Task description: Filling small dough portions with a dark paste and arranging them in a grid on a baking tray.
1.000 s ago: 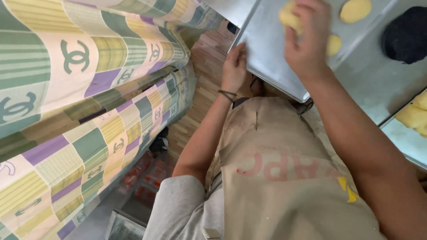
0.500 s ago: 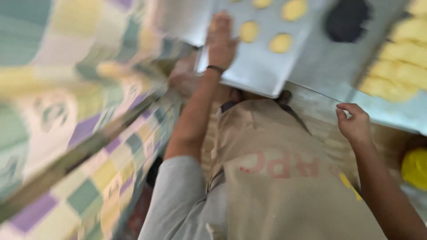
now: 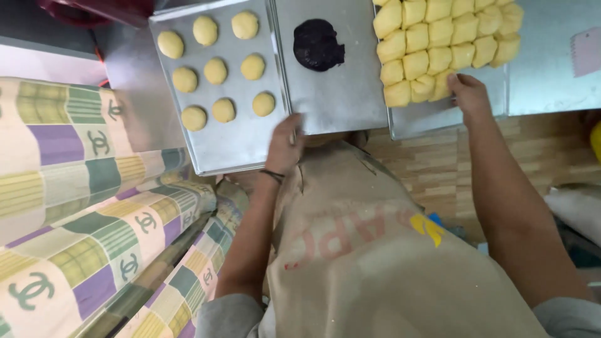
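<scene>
Left hand [image 3: 285, 145] flat, fingers spread, on near edge of baking tray [image 3: 238, 147]; round dough balls [image 3: 216, 71] beyond it. Right hand [image 3: 469, 94] pinching soft, squashy dough cube [image 3: 438, 89] at fingertips. Probably best held gently by sides.

1. left hand [image 3: 285, 147] has slid off the tray [image 3: 231, 147] to its near right corner.
2. right hand [image 3: 468, 94] has risen from the apron to the dough blocks [image 3: 438, 40].
</scene>
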